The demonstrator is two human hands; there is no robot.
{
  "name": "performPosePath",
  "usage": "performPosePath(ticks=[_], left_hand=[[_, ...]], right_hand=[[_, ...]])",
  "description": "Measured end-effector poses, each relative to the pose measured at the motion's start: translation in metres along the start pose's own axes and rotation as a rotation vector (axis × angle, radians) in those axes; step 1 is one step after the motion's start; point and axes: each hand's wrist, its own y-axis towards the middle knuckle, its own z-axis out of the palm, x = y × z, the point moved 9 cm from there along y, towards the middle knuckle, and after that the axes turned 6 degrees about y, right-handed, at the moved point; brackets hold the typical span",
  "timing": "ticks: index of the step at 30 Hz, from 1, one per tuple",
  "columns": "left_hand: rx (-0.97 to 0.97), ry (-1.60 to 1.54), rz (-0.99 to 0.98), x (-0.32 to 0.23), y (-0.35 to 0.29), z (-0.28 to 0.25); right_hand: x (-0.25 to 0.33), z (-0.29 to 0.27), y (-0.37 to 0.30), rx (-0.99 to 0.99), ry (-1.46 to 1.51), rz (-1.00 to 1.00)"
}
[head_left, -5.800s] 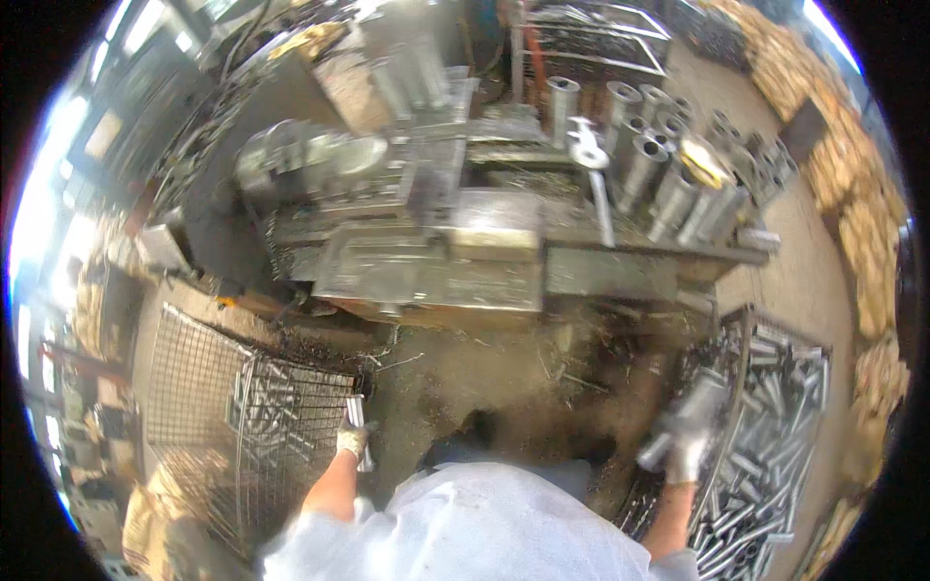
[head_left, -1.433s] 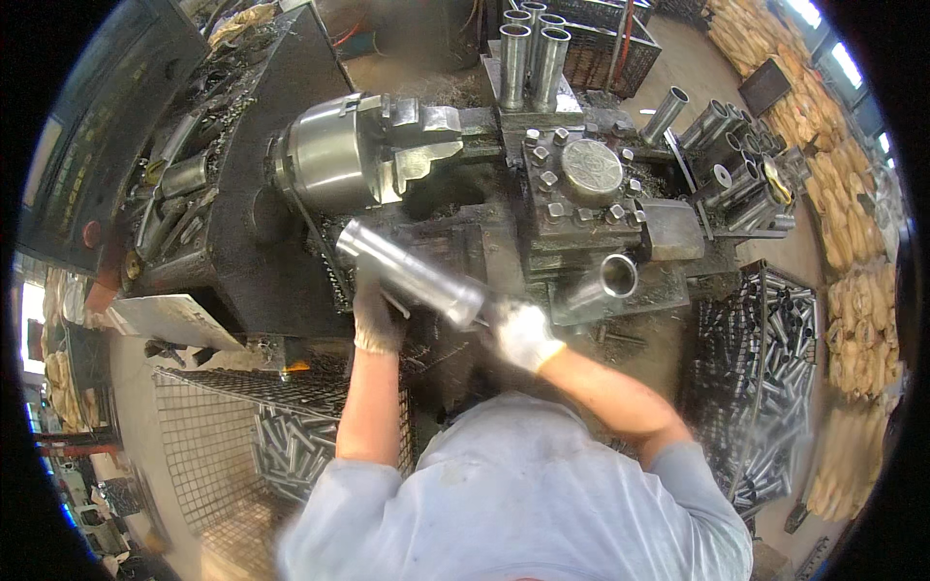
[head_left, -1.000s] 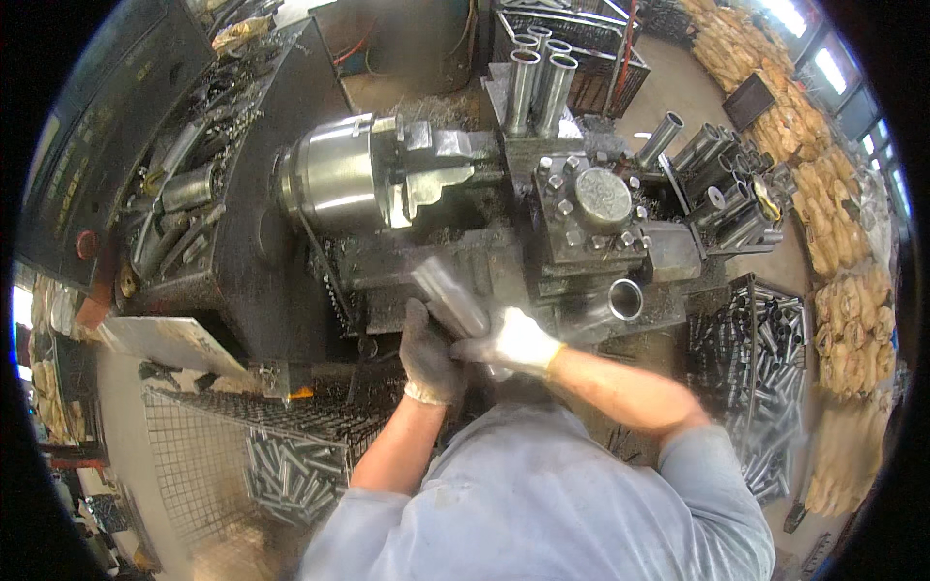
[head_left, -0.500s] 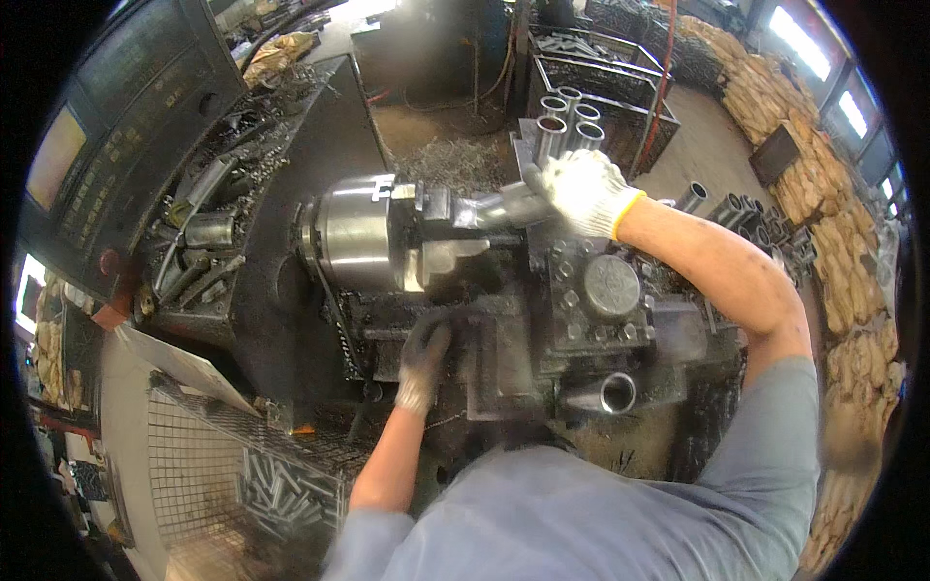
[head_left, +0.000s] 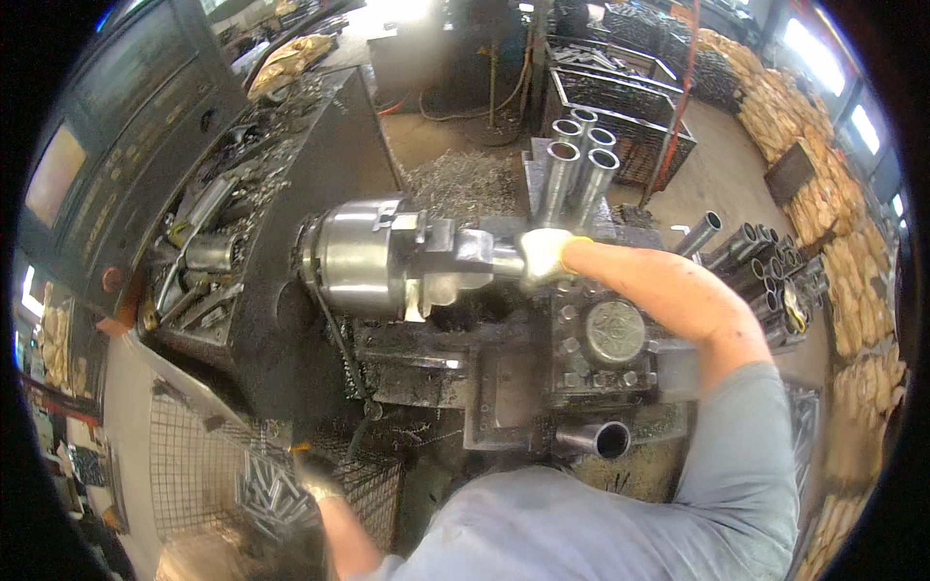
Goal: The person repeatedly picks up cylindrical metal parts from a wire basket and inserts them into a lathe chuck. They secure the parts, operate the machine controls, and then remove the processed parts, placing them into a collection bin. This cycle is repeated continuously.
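Note:
My right hand [head_left: 544, 257], in a pale work glove, is closed around the outer end of a short metal tube [head_left: 506, 259]. The other end of that tube lies between the jaws of a big shiny lathe chuck [head_left: 356, 259]. Down at the lower left, my left hand [head_left: 318, 478], also gloved, is beside the lathe's base, above the wire-mesh bin. Motion and shadow smear its fingers, and whether it touches anything is unclear. The bolted tool post [head_left: 614, 332] stands just below my right forearm.
Several upright steel tubes [head_left: 560, 174] stand behind the tool post, and more tubes [head_left: 765, 266] are at the right. A single wide tube [head_left: 596, 440] lies near my body. Metal pieces fill part of the mesh bin [head_left: 184, 450]. Shavings [head_left: 463, 184] are heaped behind the chuck.
My right hand has come down and nearer, and the tube it holds has gone from tilted to lined up with the chuck. My left hand has moved from below the chuck to the lower left.

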Motion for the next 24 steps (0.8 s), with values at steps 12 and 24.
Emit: performPosePath(ticks=[12,24], left_hand=[[-0.010,-0.181,-0.117,-0.038,-0.029,0.009],[-0.657,1.173,0.393,-0.089,-0.028,-0.038]], right_hand=[[0.017,-0.019,-0.022,0.125,-0.134,-0.011],[0.010,-0.087,-0.163,-0.665,0.258,-0.087]])
